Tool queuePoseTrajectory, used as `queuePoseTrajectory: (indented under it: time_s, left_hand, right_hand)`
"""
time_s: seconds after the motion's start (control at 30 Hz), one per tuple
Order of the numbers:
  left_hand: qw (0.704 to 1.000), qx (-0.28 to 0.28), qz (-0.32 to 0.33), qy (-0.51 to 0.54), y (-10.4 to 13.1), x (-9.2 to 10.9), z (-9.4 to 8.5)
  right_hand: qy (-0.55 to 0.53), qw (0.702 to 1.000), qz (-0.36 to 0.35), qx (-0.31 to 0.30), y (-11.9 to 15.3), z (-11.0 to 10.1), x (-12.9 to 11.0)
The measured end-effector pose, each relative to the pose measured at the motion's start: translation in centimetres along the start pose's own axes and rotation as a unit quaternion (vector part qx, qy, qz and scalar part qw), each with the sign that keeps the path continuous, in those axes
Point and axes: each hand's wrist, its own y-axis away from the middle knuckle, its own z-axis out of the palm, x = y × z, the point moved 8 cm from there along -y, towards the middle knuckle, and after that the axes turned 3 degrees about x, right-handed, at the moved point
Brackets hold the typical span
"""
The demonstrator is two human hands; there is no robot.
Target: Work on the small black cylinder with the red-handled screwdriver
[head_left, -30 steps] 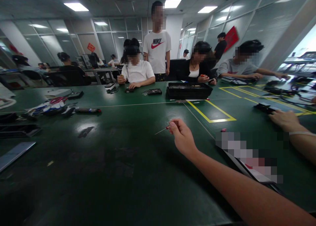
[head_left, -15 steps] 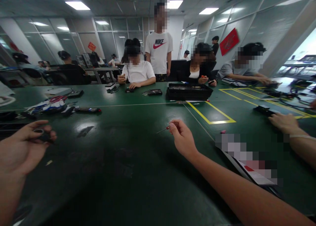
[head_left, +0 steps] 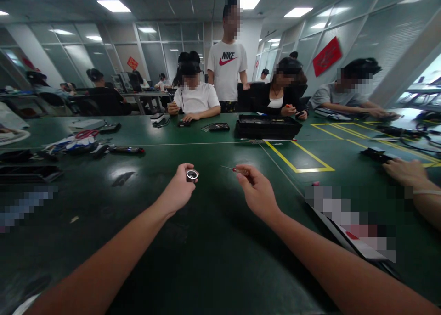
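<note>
Over the middle of the green table (head_left: pixel 144 223), my left hand (head_left: pixel 179 188) is closed round a small black cylinder (head_left: pixel 192 176) with a silver ring at its end, which faces up toward me. To its right, my right hand (head_left: pixel 257 188) pinches a small screwdriver (head_left: pixel 235 170) with a reddish part and a thin metal shaft pointing left. The shaft tip and the cylinder are apart, with a gap between them. My fingers partly hide the screwdriver's handle.
A black tray (head_left: pixel 267 127) stands at the back beyond my right hand. Tools and gloves (head_left: pixel 77 143) are piled at the left, beside a black pen-like tool (head_left: pixel 127 150). A co-worker's hand (head_left: pixel 406 172) rests at the right; several people sit opposite.
My left hand has moved from the far left to the middle, bringing the black cylinder near my right hand. The screwdriver's shaft now tilts slightly upward to the left.
</note>
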Motion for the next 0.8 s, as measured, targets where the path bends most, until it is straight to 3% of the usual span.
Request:
queuePoseTrajectory:
  time_s: [0.1, 0.33, 0.5, 0.8]
  left_hand:
    - [0.994, 0.0, 0.074, -0.079, -0.1, -0.1, 1.3]
    - [0.963, -0.076, 0.208, -0.154, 1.0, -0.4, 2.5]
    - [0.965, -0.057, 0.2, -0.16, 1.0, -1.0, 2.1]
    - [0.966, -0.051, 0.193, -0.166, 1.1, -0.6, 2.0]
  right_hand:
    - [0.021, 1.0, -0.001, -0.016, 0.2, 0.1, -0.6]
    - [0.039, 0.998, -0.034, -0.028, 0.6, 0.1, -2.1]
    - [0.01, 0.998, -0.067, -0.01, 0.9, -0.2, -2.3]
    - [-0.063, 0.996, -0.064, 0.015, 1.2, -0.8, -1.8]
